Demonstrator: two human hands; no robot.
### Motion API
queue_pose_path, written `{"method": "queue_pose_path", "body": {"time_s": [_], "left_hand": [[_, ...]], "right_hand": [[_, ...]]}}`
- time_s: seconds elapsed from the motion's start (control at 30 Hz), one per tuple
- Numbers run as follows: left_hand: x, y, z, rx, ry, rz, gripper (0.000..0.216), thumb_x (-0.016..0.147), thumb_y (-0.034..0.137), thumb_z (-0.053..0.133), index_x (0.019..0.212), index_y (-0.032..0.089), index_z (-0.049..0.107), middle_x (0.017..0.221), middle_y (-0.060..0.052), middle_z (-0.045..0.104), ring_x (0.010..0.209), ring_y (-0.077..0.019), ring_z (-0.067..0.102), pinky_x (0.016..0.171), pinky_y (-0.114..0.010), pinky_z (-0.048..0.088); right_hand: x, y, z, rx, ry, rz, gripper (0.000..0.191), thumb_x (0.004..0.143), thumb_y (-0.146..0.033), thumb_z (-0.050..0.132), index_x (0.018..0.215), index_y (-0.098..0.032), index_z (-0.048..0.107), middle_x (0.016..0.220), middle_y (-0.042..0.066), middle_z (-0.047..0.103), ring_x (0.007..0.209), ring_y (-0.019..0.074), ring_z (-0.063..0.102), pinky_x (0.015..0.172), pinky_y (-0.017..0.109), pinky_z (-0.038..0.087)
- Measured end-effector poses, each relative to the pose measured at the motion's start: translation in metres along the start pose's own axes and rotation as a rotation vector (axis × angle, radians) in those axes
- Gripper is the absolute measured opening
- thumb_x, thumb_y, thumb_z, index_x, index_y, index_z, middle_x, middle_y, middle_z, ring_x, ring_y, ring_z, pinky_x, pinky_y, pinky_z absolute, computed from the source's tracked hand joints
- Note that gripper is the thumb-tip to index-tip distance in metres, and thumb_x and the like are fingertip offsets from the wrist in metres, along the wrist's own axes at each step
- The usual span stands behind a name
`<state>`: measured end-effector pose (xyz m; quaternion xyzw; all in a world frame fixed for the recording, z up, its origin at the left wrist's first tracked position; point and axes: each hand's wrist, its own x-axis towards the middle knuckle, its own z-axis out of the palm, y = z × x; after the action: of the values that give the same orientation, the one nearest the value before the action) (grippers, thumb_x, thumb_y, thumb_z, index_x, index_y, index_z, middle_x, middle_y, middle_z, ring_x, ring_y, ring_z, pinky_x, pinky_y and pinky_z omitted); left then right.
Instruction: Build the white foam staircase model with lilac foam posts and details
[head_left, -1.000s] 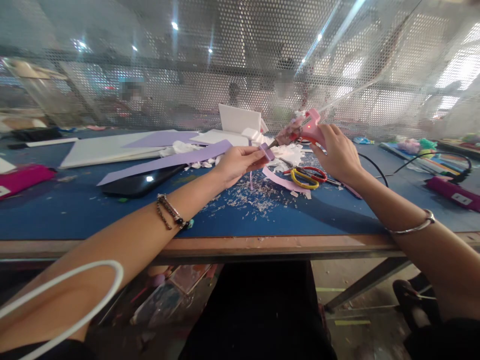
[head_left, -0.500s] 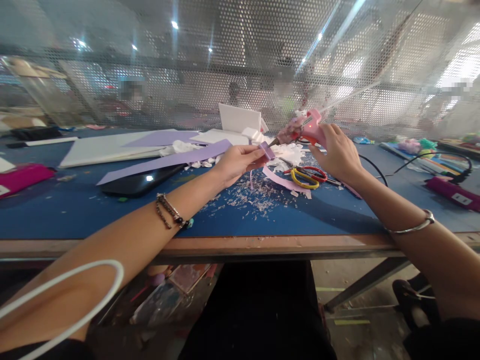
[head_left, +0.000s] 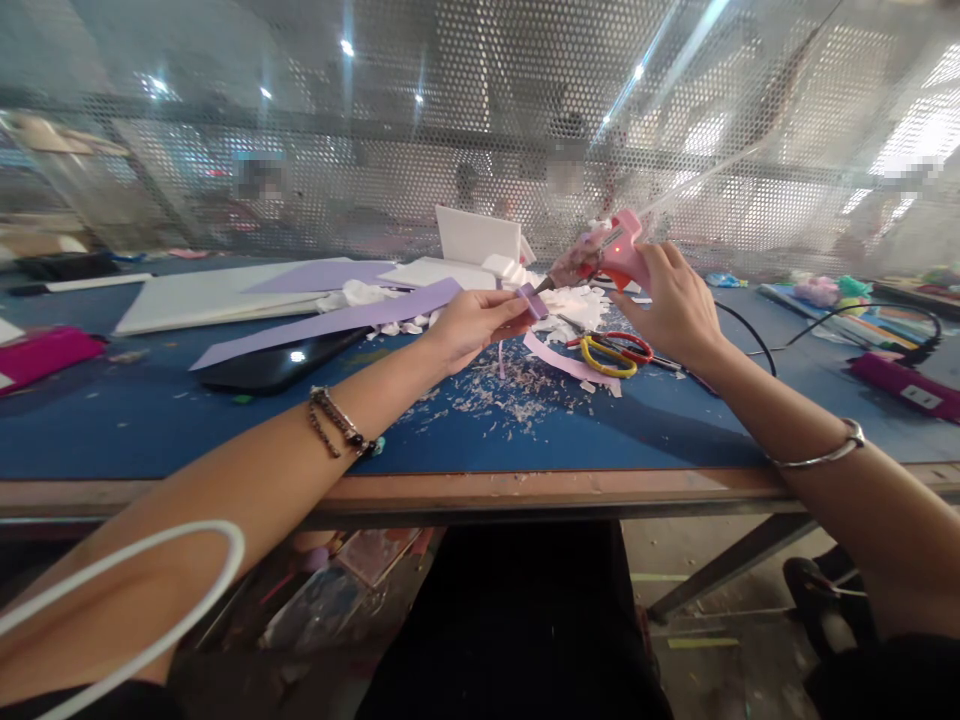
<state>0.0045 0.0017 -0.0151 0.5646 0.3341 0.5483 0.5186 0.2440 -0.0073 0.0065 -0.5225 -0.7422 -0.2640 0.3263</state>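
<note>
Between the fingers of my left hand (head_left: 480, 325) is a small purple strip (head_left: 535, 301), bent over on itself. My right hand (head_left: 679, 300) grips the handle of a pink hot glue gun (head_left: 626, 250), a small light glowing on its side. The gun's dark nozzle points down and left, its tip at the purple strip; whether it touches cannot be made out. Under the hands lie scissors (head_left: 611, 355) with red and yellow handles, a curved pale purple strip (head_left: 566, 365) and scattered paper shreds (head_left: 510, 390).
A dark phone (head_left: 285, 362) lies left, partly under a long purple strip (head_left: 330, 325). White sheets (head_left: 202, 295) and a standing white board (head_left: 480, 236) are behind. Magenta cases (head_left: 52, 358) sit at both sides. A black cable (head_left: 757, 340) runs right, before a perforated metal screen (head_left: 420, 150).
The glue gun has tilted slightly, and my right fingers have shifted a little on its handle. My left hand stays in place with the purple strip.
</note>
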Motion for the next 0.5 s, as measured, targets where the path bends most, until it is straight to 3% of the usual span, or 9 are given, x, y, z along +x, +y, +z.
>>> {"method": "queue_pose_path", "body": {"time_s": [0.3,0.5], "left_hand": [[-0.002,0.004,0.003,-0.043,0.012,-0.074,0.005,0.075,0.013,0.069,0.073,0.01,0.073,0.074,-0.005,0.07,0.066,-0.0092,0.063,0.073,-0.022,0.053],[-0.003,0.003,0.003,-0.029,0.025,-0.089,0.01,0.078,0.01,0.065,0.073,0.011,0.072,0.073,-0.004,0.069,0.066,-0.0089,0.063,0.073,-0.023,0.053]], "right_hand": [[-0.002,-0.009,-0.012,-0.045,0.13,-0.058,0.044,0.085,-0.037,0.051,0.124,-0.02,0.042,0.114,0.014,0.051,0.103,0.0292,0.052,0.073,0.039,0.048],[-0.002,-0.009,-0.012,-0.032,0.135,-0.066,0.044,0.085,-0.038,0.05,0.125,-0.021,0.04,0.113,0.014,0.05,0.103,0.0297,0.051,0.073,0.04,0.048]]}}
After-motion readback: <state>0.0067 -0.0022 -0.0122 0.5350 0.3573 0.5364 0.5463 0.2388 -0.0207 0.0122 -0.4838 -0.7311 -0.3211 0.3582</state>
